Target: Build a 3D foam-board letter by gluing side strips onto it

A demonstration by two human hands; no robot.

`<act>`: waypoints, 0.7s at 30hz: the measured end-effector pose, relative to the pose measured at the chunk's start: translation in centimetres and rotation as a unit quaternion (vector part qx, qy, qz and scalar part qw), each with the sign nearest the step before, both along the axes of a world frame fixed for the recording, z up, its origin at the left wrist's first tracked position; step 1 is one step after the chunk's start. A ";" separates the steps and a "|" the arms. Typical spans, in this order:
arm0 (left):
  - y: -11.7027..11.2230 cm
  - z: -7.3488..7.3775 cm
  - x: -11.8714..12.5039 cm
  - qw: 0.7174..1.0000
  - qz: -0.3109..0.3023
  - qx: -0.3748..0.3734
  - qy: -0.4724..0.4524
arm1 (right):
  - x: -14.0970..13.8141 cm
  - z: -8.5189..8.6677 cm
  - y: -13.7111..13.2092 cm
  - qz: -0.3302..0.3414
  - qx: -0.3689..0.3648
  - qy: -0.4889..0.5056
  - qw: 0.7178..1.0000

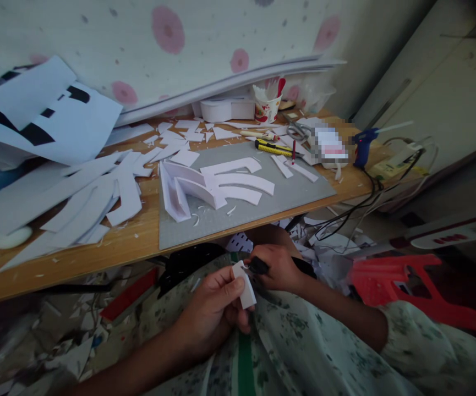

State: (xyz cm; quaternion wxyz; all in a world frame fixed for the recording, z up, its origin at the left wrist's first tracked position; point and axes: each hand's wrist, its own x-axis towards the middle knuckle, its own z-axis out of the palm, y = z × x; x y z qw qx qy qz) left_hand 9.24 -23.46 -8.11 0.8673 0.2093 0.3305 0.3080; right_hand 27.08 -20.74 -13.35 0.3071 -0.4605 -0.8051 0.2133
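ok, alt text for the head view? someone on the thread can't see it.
A person's left hand holds a small white piece while the right hand holds a black-handled tool at its upper end; contact is unclear. Ahead, a wooden table bears a grey mat with white cut shapes, plus a yellow cutter.

I have a small white oblong piece (249, 298), flat-faced and tilted, pinched in the left fingers (233, 289). The black-handled tool (258, 266) in the right fingers (264, 254) points at its upper end; from my station I cannot tell whether its small tip touches the piece.
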 end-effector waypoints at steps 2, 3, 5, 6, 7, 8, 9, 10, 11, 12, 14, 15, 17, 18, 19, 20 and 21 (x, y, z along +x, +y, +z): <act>-0.1 -0.2 0.0 1.000 -0.003 -0.002 -0.003 | -0.1 -0.2 0.1 -0.008 -0.048 0.012 0.999; -0.2 -0.4 0.0 1.000 -0.007 -0.002 -0.005 | -0.1 -0.3 0.1 -0.013 -0.072 0.019 0.997; -0.4 -0.6 0.0 0.999 -0.034 0.002 -0.008 | -0.2 -0.5 0.3 -0.025 -0.107 0.033 0.993; -0.5 -0.7 0.1 0.999 -0.050 0.005 -0.009 | -0.3 -0.7 0.5 -0.030 -0.118 0.039 0.992; -0.5 -0.7 0.1 0.998 -0.061 0.008 -0.007 | -0.4 -0.8 0.6 -0.034 -0.127 0.044 0.990; -0.5 -0.7 0.1 0.998 -0.063 0.011 -0.001 | -0.4 -0.9 0.7 -0.037 -0.140 0.053 0.988; -0.4 -0.6 0.1 0.999 -0.050 0.015 0.012 | -0.5 -0.8 0.8 -0.040 -0.154 0.066 0.985; -0.3 -0.5 0.1 0.999 -0.024 0.021 0.033 | -0.5 -0.7 0.8 -0.041 -0.167 0.079 0.982; -0.1 -0.5 0.2 0.998 0.010 0.030 0.060 | -0.5 -0.4 0.8 -0.041 -0.182 0.100 0.977; 0.1 -0.5 0.1 0.994 0.044 0.042 0.090 | -0.5 0.0 0.8 -0.035 -0.203 0.131 0.970; 0.6 -0.7 0.1 0.982 0.104 0.066 0.145 | -0.5 1.1 0.6 -0.008 -0.248 0.214 0.945; 0.8 -0.8 0.0 0.977 0.122 0.073 0.162 | -0.6 1.7 0.5 0.010 -0.267 0.251 0.930; 1.0 -1.2 -0.1 0.972 0.136 0.079 0.174 | -0.8 2.7 0.4 0.037 -0.290 0.294 0.910; 1.1 -1.4 -0.2 0.973 0.136 0.081 0.170 | -0.9 3.0 0.3 0.040 -0.292 0.294 0.909; 1.2 -1.5 -0.3 0.975 0.132 0.084 0.160 | -1.0 3.3 0.3 0.037 -0.292 0.290 0.911; 1.2 -1.6 -0.4 0.977 0.128 0.087 0.144 | -1.0 3.4 0.3 0.030 -0.291 0.287 0.912; 1.2 -1.6 -0.6 0.981 0.124 0.087 0.123 | -1.0 3.5 0.4 0.024 -0.288 0.284 0.914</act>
